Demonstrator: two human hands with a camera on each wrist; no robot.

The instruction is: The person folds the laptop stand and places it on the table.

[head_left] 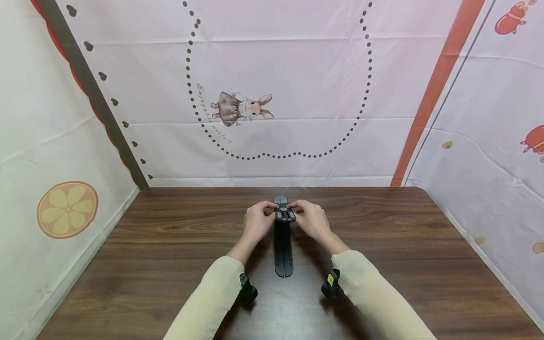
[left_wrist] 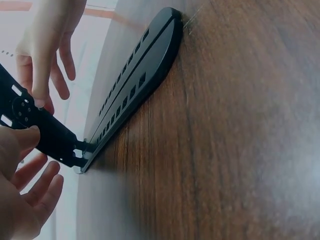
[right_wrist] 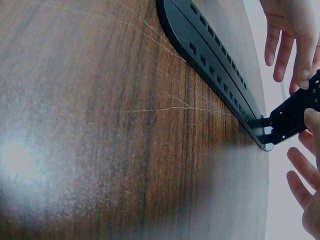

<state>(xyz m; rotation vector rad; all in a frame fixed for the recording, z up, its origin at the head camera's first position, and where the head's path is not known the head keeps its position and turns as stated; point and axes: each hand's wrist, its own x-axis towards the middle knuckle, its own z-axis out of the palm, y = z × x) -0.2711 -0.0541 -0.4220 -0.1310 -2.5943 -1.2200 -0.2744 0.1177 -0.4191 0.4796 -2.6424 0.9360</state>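
Observation:
A black folding stand [head_left: 283,250] lies on the table, its long slotted base pointing toward me. From the base's far end rises a hinged black plate [left_wrist: 55,137], tilted up off the table. My left hand [head_left: 257,222] pinches the plate's left edge between thumb and forefinger. On the opposite edge, my right hand [head_left: 312,219] pinches it the same way. The other fingers of both hands spread loosely below the plate in the wrist views. Part of the plate's upper end is cut off in the wrist views.
The stand is on a brown wood-grain table [head_left: 178,245]. Behind it and along both sides hangs a pale printed cloth [head_left: 297,94]. A small black camera is strapped at each wrist, below the pale sleeves [head_left: 212,293].

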